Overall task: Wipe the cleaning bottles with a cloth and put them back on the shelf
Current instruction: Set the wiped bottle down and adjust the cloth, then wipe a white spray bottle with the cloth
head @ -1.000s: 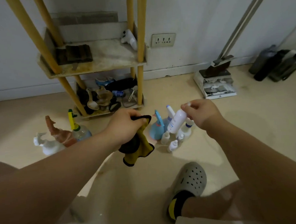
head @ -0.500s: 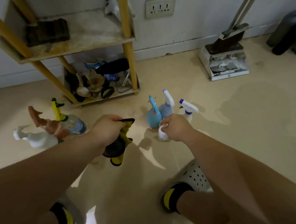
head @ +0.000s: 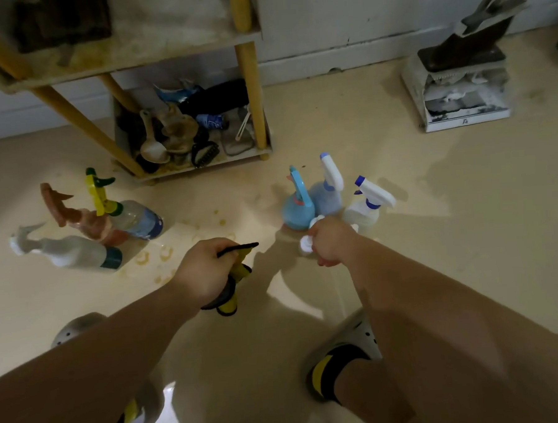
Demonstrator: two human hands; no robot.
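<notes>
My left hand (head: 206,270) is closed around a yellow and black cloth (head: 234,278) that hangs below the fist. My right hand (head: 333,245) reaches down among small white bottles (head: 305,246) on the floor, fingers curled around one of them. Just behind stand a light blue spray bottle (head: 297,207), a blue one with a white trigger (head: 328,192) and a clear one with a white and blue trigger (head: 366,210). To the left lie a white spray bottle (head: 73,254), a brown one (head: 77,218) and a clear one with a yellow trigger (head: 132,219). The wooden shelf (head: 133,54) stands behind.
The shelf's bottom level (head: 200,160) holds brushes, a scoop and other clutter. A dark block (head: 60,19) lies on the middle level. A dustpan set (head: 458,82) leans at the wall on the right. My feet in grey clogs (head: 343,353) stand on the beige floor.
My right hand went from holding a small white bottle up in front of me down to the floor beside the spray bottles. My head dipped lower. The left hand kept the cloth.
</notes>
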